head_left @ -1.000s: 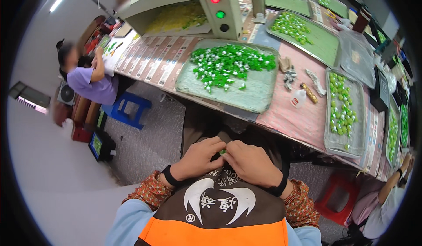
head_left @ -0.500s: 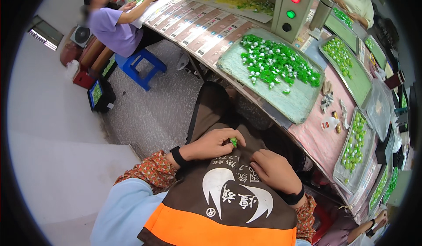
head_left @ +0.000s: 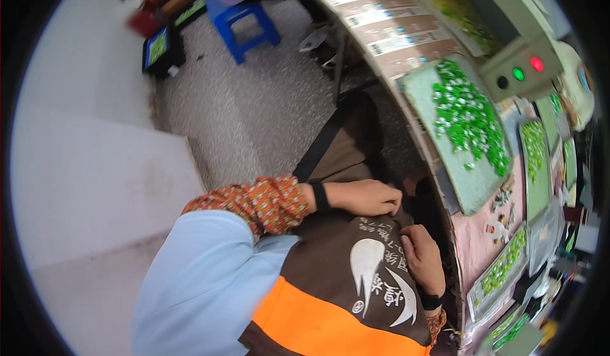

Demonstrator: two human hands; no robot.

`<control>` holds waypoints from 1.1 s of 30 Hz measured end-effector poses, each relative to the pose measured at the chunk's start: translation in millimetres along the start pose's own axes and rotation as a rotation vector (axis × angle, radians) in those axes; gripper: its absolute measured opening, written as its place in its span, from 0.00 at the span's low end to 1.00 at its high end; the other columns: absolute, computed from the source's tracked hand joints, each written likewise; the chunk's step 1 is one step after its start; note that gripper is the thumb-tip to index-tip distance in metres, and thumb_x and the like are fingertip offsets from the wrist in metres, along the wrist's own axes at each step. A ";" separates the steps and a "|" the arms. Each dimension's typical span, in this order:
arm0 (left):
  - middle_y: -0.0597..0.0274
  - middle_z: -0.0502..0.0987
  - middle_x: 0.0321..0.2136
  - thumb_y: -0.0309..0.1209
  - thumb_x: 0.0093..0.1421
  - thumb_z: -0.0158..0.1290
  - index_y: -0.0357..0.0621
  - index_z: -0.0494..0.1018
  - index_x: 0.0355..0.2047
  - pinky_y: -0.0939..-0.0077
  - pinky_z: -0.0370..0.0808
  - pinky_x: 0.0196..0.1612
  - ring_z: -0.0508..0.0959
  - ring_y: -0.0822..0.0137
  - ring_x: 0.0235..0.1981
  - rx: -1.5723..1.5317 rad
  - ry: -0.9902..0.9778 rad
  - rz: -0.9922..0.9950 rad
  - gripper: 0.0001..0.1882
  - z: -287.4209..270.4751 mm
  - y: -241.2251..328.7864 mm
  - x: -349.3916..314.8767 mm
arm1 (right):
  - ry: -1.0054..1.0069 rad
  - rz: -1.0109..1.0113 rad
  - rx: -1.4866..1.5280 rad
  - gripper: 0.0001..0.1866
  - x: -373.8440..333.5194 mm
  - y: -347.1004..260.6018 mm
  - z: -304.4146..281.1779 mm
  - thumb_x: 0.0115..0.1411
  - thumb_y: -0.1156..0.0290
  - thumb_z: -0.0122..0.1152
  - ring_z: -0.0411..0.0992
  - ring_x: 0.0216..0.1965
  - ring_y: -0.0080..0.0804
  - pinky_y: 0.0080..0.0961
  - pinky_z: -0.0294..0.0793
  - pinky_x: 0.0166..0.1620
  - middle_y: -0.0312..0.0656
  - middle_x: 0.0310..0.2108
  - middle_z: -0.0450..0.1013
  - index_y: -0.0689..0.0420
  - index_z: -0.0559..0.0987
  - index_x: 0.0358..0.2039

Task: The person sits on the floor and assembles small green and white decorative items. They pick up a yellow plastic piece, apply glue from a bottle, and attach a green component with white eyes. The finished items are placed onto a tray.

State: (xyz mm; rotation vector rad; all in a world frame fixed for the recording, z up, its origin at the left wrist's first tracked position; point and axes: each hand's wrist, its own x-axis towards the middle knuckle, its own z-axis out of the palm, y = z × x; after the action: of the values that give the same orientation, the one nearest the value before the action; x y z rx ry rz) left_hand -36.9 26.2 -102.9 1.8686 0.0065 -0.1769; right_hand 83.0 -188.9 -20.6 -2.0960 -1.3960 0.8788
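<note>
My left hand [head_left: 373,197] rests over the brown apron [head_left: 330,264] on my lap. Its fingers are curled closed, and whatever they may hold is hidden. Just below it to the right, my right hand [head_left: 424,257] lies against the apron's edge. Its fingers are bent inward, with their tips mostly out of sight; I cannot make out anything in them. The two hands are close but apart. Nearest to them on the table is a pale green tray [head_left: 438,143] with a heap of small green and white pieces [head_left: 467,114].
The table [head_left: 406,44] runs along my right, with a machine panel [head_left: 521,70] bearing red and green lights. More trays of green pieces [head_left: 502,270] stand farther right. A blue stool [head_left: 244,28] with a seated person and a black crate [head_left: 162,51] are at upper left.
The view has swung, so the table now stands farther right. A small green piece seen in my left hand earlier is no longer visible. That hand's fingers have turned downward and curled in.
</note>
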 end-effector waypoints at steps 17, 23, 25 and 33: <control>0.56 0.83 0.33 0.26 0.61 0.54 0.42 0.75 0.41 0.61 0.77 0.40 0.83 0.58 0.35 -0.267 0.102 -0.146 0.08 -16.7 -33.1 -26.1 | -0.202 0.120 -0.119 0.04 30.3 -33.9 9.8 0.67 0.76 0.54 0.72 0.33 0.54 0.40 0.71 0.37 0.53 0.33 0.71 0.62 0.75 0.40; 0.62 0.82 0.24 0.37 0.66 0.52 0.44 0.77 0.36 0.63 0.76 0.37 0.82 0.65 0.25 -0.210 0.064 -0.140 0.11 -28.1 -33.4 -33.1 | -0.223 0.158 -0.150 0.04 31.2 -43.2 13.3 0.67 0.76 0.55 0.72 0.34 0.56 0.41 0.71 0.37 0.53 0.34 0.72 0.62 0.75 0.39; 0.61 0.82 0.24 0.40 0.66 0.52 0.45 0.77 0.34 0.62 0.76 0.36 0.82 0.64 0.25 -0.102 0.076 -0.110 0.12 -24.8 -39.1 -30.3 | -0.217 0.154 -0.152 0.04 31.5 -45.5 10.8 0.67 0.75 0.55 0.73 0.35 0.55 0.41 0.71 0.37 0.53 0.33 0.72 0.62 0.75 0.39; 0.57 0.80 0.24 0.47 0.68 0.51 0.47 0.76 0.35 0.55 0.73 0.39 0.81 0.52 0.34 0.076 0.197 -0.182 0.17 -32.7 -45.9 -26.0 | -0.180 0.116 -0.065 0.05 26.4 -33.2 0.3 0.64 0.75 0.59 0.72 0.32 0.53 0.41 0.70 0.36 0.51 0.31 0.71 0.63 0.75 0.36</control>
State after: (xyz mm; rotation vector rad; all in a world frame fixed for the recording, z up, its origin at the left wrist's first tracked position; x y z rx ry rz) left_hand -63.0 73.3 -133.7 1.9550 0.3092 -0.1189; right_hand 69.3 -152.0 -4.7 -2.2116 -1.4196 1.1071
